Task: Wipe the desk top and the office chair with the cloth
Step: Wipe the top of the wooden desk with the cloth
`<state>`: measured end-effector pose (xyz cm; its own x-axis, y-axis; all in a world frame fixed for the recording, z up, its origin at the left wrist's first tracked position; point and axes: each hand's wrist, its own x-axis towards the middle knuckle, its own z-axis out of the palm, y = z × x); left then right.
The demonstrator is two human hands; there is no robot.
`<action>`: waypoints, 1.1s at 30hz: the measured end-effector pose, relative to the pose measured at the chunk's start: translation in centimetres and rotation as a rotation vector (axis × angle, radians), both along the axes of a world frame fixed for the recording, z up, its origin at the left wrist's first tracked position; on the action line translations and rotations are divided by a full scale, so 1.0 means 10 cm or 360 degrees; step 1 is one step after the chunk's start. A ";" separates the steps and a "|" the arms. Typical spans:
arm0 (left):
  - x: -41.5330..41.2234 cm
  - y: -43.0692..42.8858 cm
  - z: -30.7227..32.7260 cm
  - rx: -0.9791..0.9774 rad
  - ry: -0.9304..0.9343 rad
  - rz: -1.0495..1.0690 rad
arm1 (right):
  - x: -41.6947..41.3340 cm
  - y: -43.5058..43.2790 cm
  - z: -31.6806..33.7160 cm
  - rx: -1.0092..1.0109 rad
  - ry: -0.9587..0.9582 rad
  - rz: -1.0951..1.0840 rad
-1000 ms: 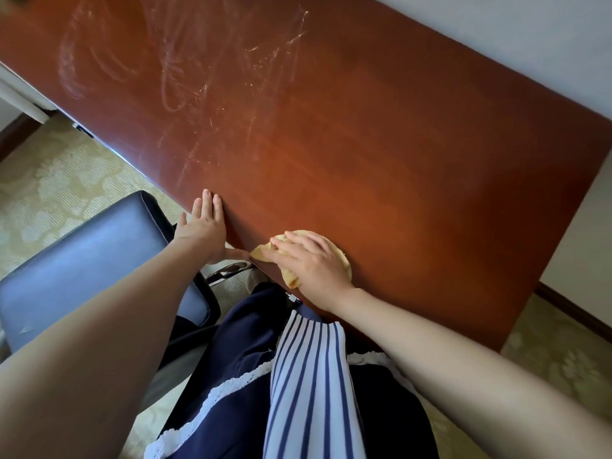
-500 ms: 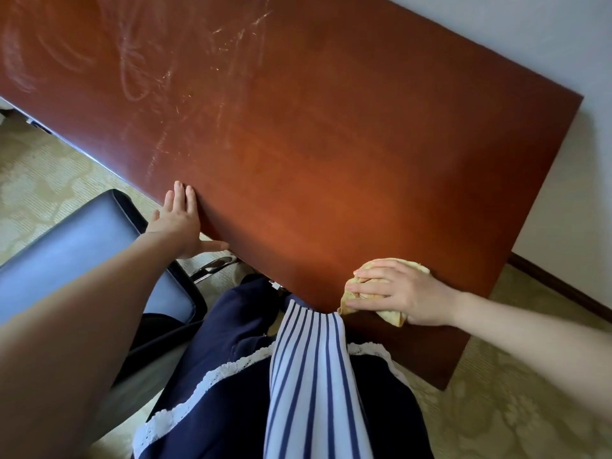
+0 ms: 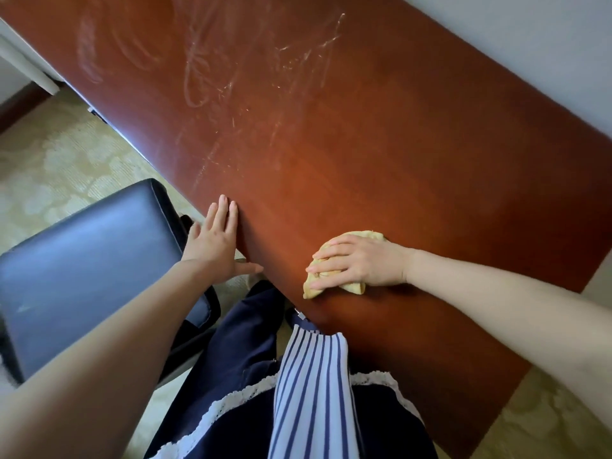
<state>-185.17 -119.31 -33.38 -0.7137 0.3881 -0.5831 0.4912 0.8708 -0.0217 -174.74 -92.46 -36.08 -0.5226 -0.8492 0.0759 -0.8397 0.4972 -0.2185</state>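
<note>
From the head view, the reddish-brown counter [image 3: 381, 154] runs diagonally, its near edge toward the person. The right hand [image 3: 361, 263] lies palm-down on the yellow cloth [image 3: 351, 260], fingers spread and curled over its bunched folds, its grip pressing the cloth flat against the counter just inside the near edge. The left hand [image 3: 215, 241] rests on that same edge, to the left of the cloth and apart from it, fingers straight, thumb out, grasping nothing. Pale smears [image 3: 212, 71] mark the counter's far part, well beyond both hands. The dark chair [image 3: 89, 260] stands off the counter's near edge, just beside the left hand.
</note>
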 end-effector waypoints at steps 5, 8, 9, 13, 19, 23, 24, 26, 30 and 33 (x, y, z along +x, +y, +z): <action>-0.02 -0.08 -0.01 0.0041 0.0044 -0.0024 | -0.64 -0.24 -0.01 -0.0063 -0.0001 -0.0157; -0.06 -0.12 0.00 0.0139 -0.0004 -0.0002 | -0.86 -0.44 -0.06 -0.0096 -0.0111 -0.0510; -0.08 -0.14 0.00 0.0173 -0.0025 0.0003 | -0.91 -0.53 -0.08 -0.0078 -0.0151 -0.0672; -0.14 -0.20 0.00 0.0240 -0.0071 0.0002 | -1.05 -0.83 -0.14 -0.0163 -0.0217 -0.1542; -0.17 -0.25 -0.01 0.0334 -0.0105 0.0033 | -1.12 -1.09 -0.14 -0.0297 -0.0287 -0.2006; -0.13 -0.23 -0.01 0.0458 -0.0197 0.0174 | -0.94 -0.91 -0.11 -0.0197 -0.0315 -0.1418; -0.11 -0.23 -0.01 0.0462 -0.0203 0.0179 | -0.89 -0.86 -0.10 -0.0169 -0.0324 -0.1287; -0.06 -0.23 -0.03 0.0430 -0.0208 0.0161 | -0.75 -0.80 -0.10 -0.0132 -0.0346 -0.1083; -0.05 -0.21 -0.02 0.0419 -0.0202 0.0146 | -0.44 -0.72 -0.10 -0.0124 -0.0313 -0.0703; -0.04 -0.22 0.00 0.0443 -0.0200 0.0134 | -0.28 -0.54 -0.08 -0.0066 -0.0293 -0.0411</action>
